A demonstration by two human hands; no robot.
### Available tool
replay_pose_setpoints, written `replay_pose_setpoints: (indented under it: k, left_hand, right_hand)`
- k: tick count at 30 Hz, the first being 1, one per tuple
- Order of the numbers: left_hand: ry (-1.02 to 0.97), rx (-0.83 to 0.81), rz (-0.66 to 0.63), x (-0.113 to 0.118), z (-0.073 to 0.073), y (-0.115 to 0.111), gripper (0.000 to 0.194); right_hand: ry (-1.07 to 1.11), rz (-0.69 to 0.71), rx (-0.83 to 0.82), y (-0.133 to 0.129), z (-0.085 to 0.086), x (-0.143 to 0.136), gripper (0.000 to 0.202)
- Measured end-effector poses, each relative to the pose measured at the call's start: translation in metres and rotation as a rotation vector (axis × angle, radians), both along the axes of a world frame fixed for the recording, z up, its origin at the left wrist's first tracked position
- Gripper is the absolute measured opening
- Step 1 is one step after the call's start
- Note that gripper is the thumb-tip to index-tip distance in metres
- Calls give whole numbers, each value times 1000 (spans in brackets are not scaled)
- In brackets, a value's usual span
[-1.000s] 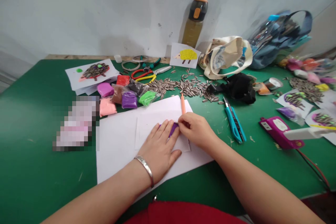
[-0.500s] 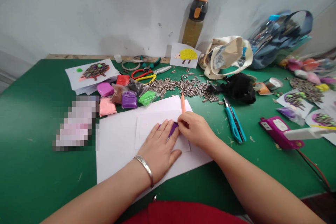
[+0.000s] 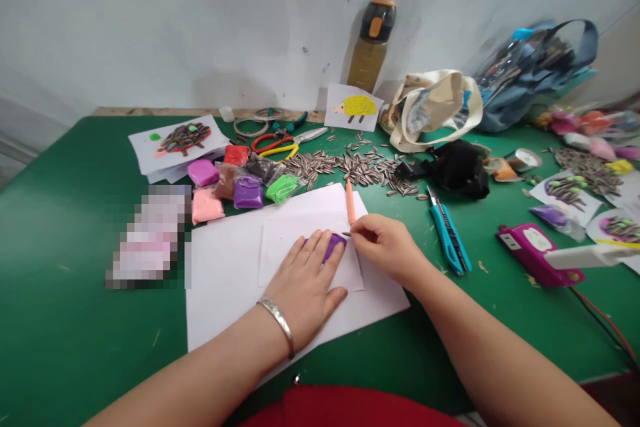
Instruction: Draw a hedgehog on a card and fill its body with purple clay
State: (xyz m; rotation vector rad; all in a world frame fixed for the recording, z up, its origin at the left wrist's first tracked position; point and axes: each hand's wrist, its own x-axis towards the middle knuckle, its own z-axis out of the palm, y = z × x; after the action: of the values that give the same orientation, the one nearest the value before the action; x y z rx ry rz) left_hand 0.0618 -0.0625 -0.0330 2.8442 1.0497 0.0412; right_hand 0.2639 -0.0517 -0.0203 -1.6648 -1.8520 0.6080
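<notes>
Since the earlier frame, the right hand (image 3: 383, 250) has shifted slightly outward from the purple piece (image 3: 335, 247). Left hand (image 3: 307, 283): laid flat, fingers slightly spread, over the purple piece on the small white sheet (image 3: 277, 247); heavy pressure could flatten the piece or drag the sheet. Right hand: thumb and forefinger pinched on a small dark-tipped item (image 3: 346, 234), just beside the piece; a slip could nick its edge. Orange marker (image 3: 350, 203): near those fingers, liable to roll if knocked. Blue cutter (image 3: 449, 233): blade seemingly exposed; a rightward sweep could meet it. Clear packets: one with purple clay (image 3: 249, 193), one with green clay (image 3: 283, 189). Cream bag (image 3: 435, 107): contents unclear. Blue bag (image 3: 520, 100): holds a clear bottle (image 3: 503, 60). Drink bottle (image 3: 370, 53): upright, contents uncertain.
</notes>
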Motion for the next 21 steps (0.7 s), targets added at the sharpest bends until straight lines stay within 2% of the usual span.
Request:
replay_pose_setpoints:
  k: [12, 18, 21]
  left_hand:
    - [15, 2, -3, 0, -1, 0, 65]
    - [15, 10, -1, 0, -2, 0, 64]
    - [5, 18, -4, 0, -3, 0, 64]
  right_hand:
    - [-157, 58, 53, 1, -9, -11, 12]
    - [-78, 25, 6, 1, -6, -11, 11]
    - [-127, 39, 28, 1, -7, -13, 11]
